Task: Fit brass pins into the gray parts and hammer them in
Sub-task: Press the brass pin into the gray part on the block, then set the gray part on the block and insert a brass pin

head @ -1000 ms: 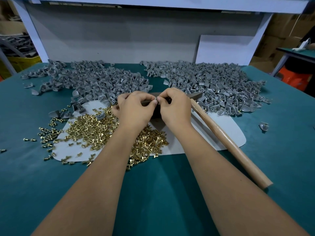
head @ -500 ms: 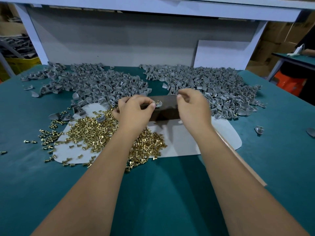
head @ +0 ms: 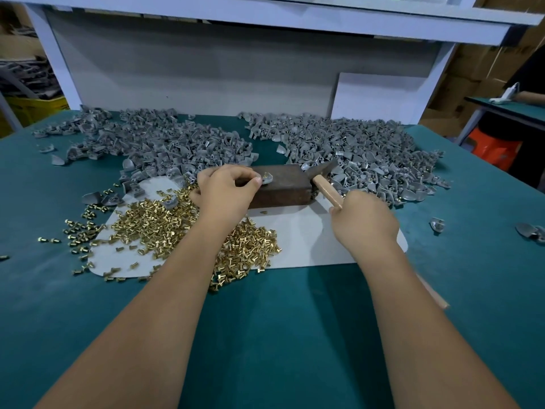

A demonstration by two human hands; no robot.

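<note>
**On the block: part held, hammer gripped**

On the brown block (head: 280, 187) at mid-table, you are pinching a gray part (head: 267, 179) with your left hand (head: 225, 191), thumb and curled fingers pressing it down against the block's top. A brass pin shows in the part. Your right hand (head: 364, 221) is wrapping its fingers round the hammer (head: 326, 191) handle, the head lying just beside the block's right end. Loose pins (head: 165, 225) are lying on the white sheet (head: 309, 234) under your left forearm. Gray part piles (head: 354, 149) are sitting behind the block.
</note>
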